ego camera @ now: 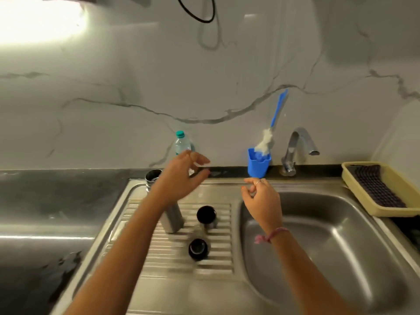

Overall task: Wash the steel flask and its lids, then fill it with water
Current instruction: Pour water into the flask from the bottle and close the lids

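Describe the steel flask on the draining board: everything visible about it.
The steel flask stands upright on the ribbed draining board, left of the sink basin. Its body looks like brushed metal, cylindrical, with a narrower neck and an open, uncapped mouth that shows dark inside. The left forearm crosses in front and hides its middle. Neither hand grips it; only its base visibly touches the board.

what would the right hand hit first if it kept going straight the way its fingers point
Most likely the blue cup holding the bottle brush, at the back edge of the sink. The right hand points up and away toward it, fingertips just below its base. Depth is unclear, so it might pass in front.
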`<state>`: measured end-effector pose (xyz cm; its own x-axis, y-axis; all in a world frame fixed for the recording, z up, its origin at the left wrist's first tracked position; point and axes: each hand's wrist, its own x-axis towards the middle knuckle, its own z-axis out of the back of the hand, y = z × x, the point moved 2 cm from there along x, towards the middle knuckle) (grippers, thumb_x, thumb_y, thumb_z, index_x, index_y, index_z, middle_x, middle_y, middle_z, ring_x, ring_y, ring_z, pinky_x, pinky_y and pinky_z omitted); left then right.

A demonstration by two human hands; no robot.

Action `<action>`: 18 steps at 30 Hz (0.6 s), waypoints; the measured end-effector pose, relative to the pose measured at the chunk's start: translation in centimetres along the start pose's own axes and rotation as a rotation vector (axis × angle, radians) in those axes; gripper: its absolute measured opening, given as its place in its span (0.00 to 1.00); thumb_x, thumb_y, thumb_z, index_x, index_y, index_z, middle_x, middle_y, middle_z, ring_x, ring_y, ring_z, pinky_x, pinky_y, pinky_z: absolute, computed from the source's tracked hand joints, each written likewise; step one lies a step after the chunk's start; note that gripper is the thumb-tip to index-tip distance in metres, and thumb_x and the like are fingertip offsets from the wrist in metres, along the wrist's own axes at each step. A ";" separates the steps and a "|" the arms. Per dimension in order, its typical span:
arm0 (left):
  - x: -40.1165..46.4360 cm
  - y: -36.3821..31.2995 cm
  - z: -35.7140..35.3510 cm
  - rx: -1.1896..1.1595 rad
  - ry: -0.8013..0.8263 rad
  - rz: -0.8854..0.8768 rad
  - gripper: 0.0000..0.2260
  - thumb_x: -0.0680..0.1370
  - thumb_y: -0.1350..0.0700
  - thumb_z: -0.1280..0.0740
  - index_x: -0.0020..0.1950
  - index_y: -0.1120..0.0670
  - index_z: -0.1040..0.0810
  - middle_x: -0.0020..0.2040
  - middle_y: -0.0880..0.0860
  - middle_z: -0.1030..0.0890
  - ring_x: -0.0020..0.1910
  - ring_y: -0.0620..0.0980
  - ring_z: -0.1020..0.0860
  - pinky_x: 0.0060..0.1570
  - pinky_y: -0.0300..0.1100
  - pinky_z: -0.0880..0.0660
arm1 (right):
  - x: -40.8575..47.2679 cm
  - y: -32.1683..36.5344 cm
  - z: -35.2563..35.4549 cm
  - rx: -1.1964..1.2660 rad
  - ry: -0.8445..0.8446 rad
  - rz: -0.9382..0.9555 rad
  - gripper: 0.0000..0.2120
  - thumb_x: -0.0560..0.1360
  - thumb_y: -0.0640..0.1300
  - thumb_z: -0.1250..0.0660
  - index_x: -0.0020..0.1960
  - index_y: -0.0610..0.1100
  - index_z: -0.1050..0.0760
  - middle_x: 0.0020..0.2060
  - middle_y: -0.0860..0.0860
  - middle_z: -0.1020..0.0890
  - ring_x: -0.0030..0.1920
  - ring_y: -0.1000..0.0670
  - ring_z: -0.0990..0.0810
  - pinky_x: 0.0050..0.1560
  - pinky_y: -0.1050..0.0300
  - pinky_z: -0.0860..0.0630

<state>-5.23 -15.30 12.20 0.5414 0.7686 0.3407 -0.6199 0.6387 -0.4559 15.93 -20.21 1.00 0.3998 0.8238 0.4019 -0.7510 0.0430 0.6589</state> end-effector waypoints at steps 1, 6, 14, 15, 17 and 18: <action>1.0 1.3 1.7 0.029 0.019 0.012 0.10 0.79 0.53 0.31 0.59 0.51 0.22 0.54 0.47 0.27 0.47 0.41 0.26 0.44 0.25 0.33 | 0.7 0.7 -0.7 0.039 0.008 0.000 0.10 0.76 0.45 0.33 0.57 0.45 0.22 0.36 0.57 0.29 0.38 0.55 0.28 0.44 0.61 0.29; 6.3 7.5 7.3 0.168 0.045 0.026 0.12 0.79 0.54 0.31 0.62 0.55 0.22 0.59 0.54 0.23 0.52 0.49 0.22 0.54 0.42 0.24 | 4.4 3.4 -4.7 0.247 0.095 -0.094 0.12 0.76 0.42 0.33 0.59 0.43 0.23 0.33 0.53 0.26 0.36 0.54 0.25 0.39 0.67 0.31; 12.4 14.1 5.9 0.199 0.191 0.040 0.21 0.79 0.56 0.31 0.72 0.56 0.30 0.69 0.57 0.27 0.63 0.52 0.24 0.59 0.41 0.28 | 8.7 5.2 -10.1 0.322 0.164 -0.183 0.13 0.76 0.40 0.34 0.61 0.42 0.24 0.33 0.53 0.26 0.35 0.56 0.26 0.40 0.68 0.30; 13.2 14.7 5.4 0.209 0.206 0.038 0.23 0.79 0.56 0.32 0.73 0.56 0.31 0.70 0.57 0.28 0.65 0.52 0.25 0.61 0.42 0.29 | 9.1 5.3 -10.8 0.320 0.164 -0.195 0.13 0.76 0.40 0.34 0.60 0.42 0.24 0.33 0.53 0.26 0.35 0.56 0.26 0.40 0.68 0.30; 14.7 15.9 4.1 0.239 0.233 0.042 0.25 0.80 0.57 0.32 0.76 0.55 0.34 0.73 0.56 0.30 0.68 0.54 0.28 0.66 0.44 0.30 | 10.0 5.4 -11.9 0.325 0.167 -0.210 0.13 0.76 0.39 0.34 0.60 0.42 0.24 0.34 0.53 0.25 0.35 0.56 0.25 0.40 0.69 0.30; 15.3 16.5 3.5 0.260 0.245 0.048 0.27 0.80 0.56 0.32 0.77 0.55 0.36 0.74 0.57 0.32 0.69 0.55 0.29 0.68 0.47 0.32 | 10.4 5.5 -12.3 0.326 0.172 -0.209 0.12 0.76 0.39 0.34 0.60 0.43 0.24 0.34 0.53 0.25 0.36 0.56 0.25 0.40 0.69 0.29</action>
<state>-9.15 7.15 12.78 0.6088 0.7867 0.1023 -0.7545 0.6140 -0.2317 9.48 -4.46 0.92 0.4115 0.8998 0.1446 -0.4464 0.0607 0.8928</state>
